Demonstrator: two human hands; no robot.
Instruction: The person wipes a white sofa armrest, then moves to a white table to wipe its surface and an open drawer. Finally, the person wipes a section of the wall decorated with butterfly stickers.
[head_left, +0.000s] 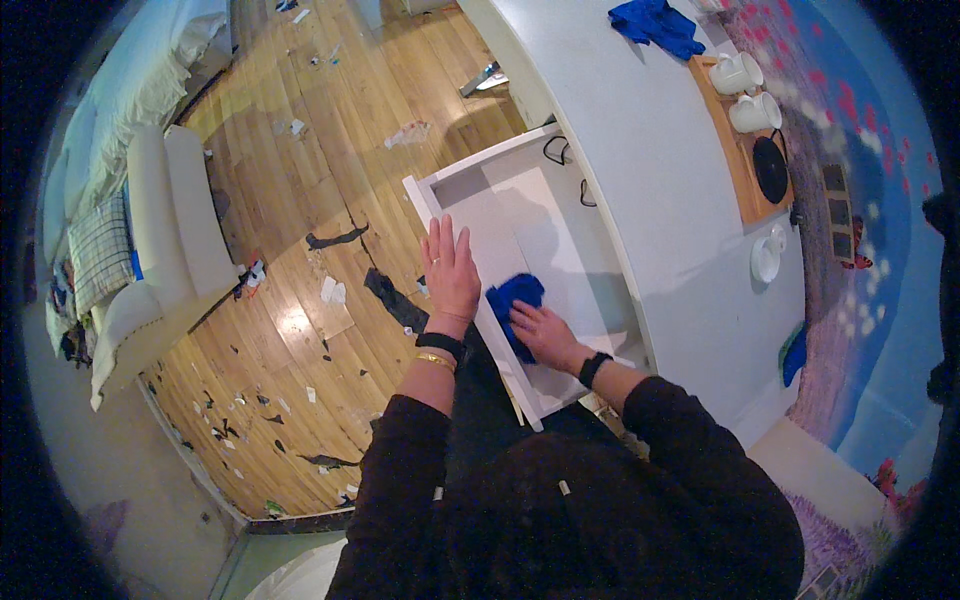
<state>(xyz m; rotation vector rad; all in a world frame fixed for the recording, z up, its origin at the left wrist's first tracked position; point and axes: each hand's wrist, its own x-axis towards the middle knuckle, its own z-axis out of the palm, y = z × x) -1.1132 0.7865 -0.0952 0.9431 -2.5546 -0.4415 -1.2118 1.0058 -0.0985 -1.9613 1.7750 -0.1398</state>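
Observation:
A white drawer (493, 199) is pulled out from beneath a white countertop (600, 150). Inside it, by the front panel, lies a bunched blue cloth (517, 289). My right hand (553, 341) rests on this cloth with bent fingers, pressing it against the drawer. At the drawer's front panel is my left hand (452, 276), palm down, fingers stretched and holding nothing. Whether its palm touches the panel is hard to make out.
On the countertop are another blue cloth (656, 26), a wooden tray (720, 135) with white mugs (754, 112) and a black round object (770, 170), and a white dish (765, 259). Scraps litter the wooden floor (300, 315). A cream sofa (176, 217) stands left.

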